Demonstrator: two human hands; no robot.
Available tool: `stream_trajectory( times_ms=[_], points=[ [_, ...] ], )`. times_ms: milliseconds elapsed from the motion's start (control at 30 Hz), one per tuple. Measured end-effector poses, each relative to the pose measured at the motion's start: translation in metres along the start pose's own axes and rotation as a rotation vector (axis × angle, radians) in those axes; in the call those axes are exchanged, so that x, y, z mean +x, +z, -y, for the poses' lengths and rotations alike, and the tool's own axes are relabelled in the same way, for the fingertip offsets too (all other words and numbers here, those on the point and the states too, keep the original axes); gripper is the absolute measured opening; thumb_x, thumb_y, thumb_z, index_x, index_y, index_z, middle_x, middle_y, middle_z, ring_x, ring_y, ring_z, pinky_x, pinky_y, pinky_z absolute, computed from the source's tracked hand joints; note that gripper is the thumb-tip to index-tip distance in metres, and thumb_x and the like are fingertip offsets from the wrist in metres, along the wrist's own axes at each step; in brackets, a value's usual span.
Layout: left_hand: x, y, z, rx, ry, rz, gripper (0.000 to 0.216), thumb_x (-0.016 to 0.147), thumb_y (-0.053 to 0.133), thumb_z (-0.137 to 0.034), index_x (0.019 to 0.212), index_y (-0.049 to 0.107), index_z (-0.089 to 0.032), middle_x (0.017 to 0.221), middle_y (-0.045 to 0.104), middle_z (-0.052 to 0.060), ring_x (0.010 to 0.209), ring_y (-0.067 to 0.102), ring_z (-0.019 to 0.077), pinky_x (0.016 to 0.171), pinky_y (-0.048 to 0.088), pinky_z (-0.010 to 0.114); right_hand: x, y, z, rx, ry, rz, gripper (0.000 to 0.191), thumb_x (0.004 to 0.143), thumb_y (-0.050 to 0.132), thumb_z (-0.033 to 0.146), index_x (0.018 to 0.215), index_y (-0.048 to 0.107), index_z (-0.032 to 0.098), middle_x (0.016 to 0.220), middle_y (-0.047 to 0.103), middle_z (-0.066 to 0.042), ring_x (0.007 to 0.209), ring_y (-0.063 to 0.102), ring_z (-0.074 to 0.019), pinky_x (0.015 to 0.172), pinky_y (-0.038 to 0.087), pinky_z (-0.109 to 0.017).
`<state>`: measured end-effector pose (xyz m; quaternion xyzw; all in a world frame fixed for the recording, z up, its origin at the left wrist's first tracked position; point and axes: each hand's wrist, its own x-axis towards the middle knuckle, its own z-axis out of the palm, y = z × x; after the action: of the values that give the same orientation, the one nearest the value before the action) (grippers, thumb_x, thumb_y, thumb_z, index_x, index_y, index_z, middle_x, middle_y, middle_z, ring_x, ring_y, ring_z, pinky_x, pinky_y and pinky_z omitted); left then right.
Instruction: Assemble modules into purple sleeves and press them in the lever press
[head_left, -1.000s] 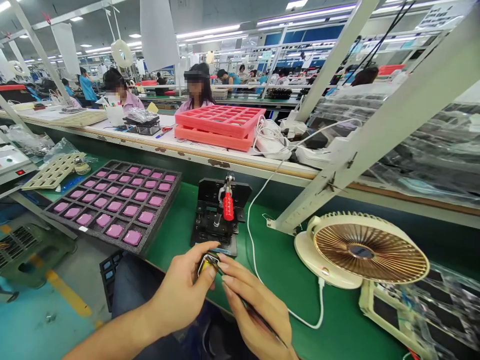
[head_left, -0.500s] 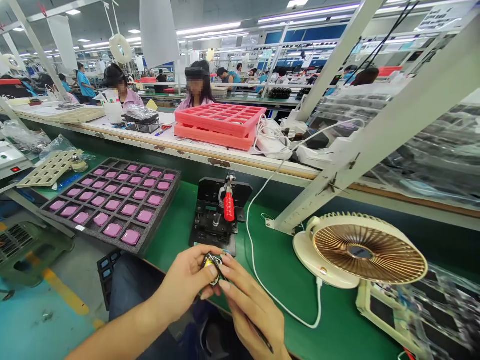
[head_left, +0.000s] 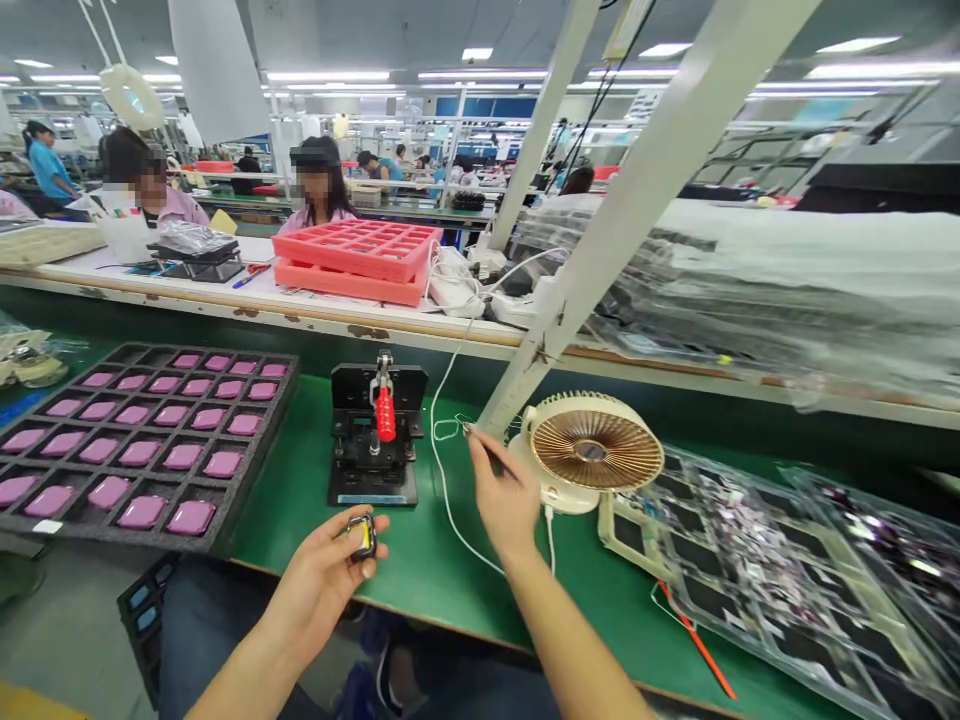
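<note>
Hands have split apart. Left hand (head_left: 319,580) holds small yellow-and-black component (head_left: 363,536) in curled fingers, near edge of green bench mat (head_left: 300,510). Right hand (head_left: 506,495) has moved right, pinching thin black tool (head_left: 484,453), close to desk fan (head_left: 592,452). Toggle-clamp fixture (head_left: 373,440) untouched, far of both.

No text could be read. Markings were noted on the overhead placard (head_left: 646,104), the label (head_left: 373,499) on the black toggle-clamp fixture (head_left: 373,440) and the white tag (head_left: 47,526) on the foam tray (head_left: 150,380); all were too small to be made out.
</note>
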<state>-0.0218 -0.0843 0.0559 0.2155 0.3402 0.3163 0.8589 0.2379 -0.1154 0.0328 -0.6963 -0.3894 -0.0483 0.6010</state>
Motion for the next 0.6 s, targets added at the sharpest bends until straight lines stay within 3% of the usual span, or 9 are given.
stream_trajectory(
  times_ms=[100, 167, 333, 433, 600],
  points=[
    [-0.009, -0.009, 0.008, 0.024, -0.032, 0.0, 0.036, 0.077, 0.093, -0.015, 0.11, 0.081, -0.012, 0.131, 0.076, 0.023, 0.09, 0.079, 0.0253, 0.072, 0.059, 0.03, 0.068, 0.029, -0.032, -0.11, 0.012, 0.103, 0.028, 0.104, 0.066, 0.039, 0.109, 0.08, 0.016, 0.116, 0.081, -0.013, 0.11, 0.077, -0.0257, 0.108, 0.059, -0.046],
    [-0.017, -0.017, 0.012, 0.027, -0.05, 0.013, 0.038, 0.079, 0.092, -0.017, 0.115, 0.082, -0.013, 0.135, 0.074, 0.023, 0.097, 0.08, 0.0292, 0.077, 0.062, 0.033, 0.092, 0.043, -0.046, -0.174, 0.027, 0.183, 0.023, 0.104, 0.069, 0.038, 0.107, 0.078, 0.016, 0.112, 0.08, -0.009, 0.104, 0.076, -0.0221, 0.102, 0.06, -0.045],
    [-0.027, -0.046, 0.017, -0.027, -0.078, 0.015, 0.041, 0.084, 0.09, -0.027, 0.122, 0.082, -0.015, 0.135, 0.075, 0.023, 0.117, 0.076, 0.0395, 0.092, 0.064, 0.042, 0.08, 0.043, -0.064, -0.274, 0.056, 0.269, 0.023, 0.106, 0.069, 0.039, 0.111, 0.073, 0.016, 0.11, 0.075, -0.006, 0.1, 0.073, -0.0198, 0.097, 0.061, -0.043],
    [-0.023, -0.061, 0.019, -0.032, -0.082, -0.019, 0.044, 0.082, 0.091, -0.026, 0.123, 0.081, -0.016, 0.132, 0.077, 0.021, 0.119, 0.076, 0.0386, 0.096, 0.064, 0.042, 0.069, 0.036, -0.068, -0.28, 0.063, 0.276, 0.024, 0.106, 0.068, 0.04, 0.11, 0.073, 0.016, 0.107, 0.075, -0.005, 0.097, 0.073, -0.0191, 0.095, 0.061, -0.042],
    [-0.013, -0.068, 0.025, -0.038, -0.052, -0.056, 0.053, 0.084, 0.09, -0.022, 0.134, 0.075, -0.016, 0.131, 0.077, 0.022, 0.102, 0.081, 0.0313, 0.079, 0.067, 0.035, 0.083, 0.046, -0.06, -0.22, 0.016, 0.264, 0.03, 0.106, 0.066, 0.045, 0.113, 0.072, 0.016, 0.113, 0.075, -0.007, 0.102, 0.073, -0.0206, 0.097, 0.06, -0.044]
  ],
)
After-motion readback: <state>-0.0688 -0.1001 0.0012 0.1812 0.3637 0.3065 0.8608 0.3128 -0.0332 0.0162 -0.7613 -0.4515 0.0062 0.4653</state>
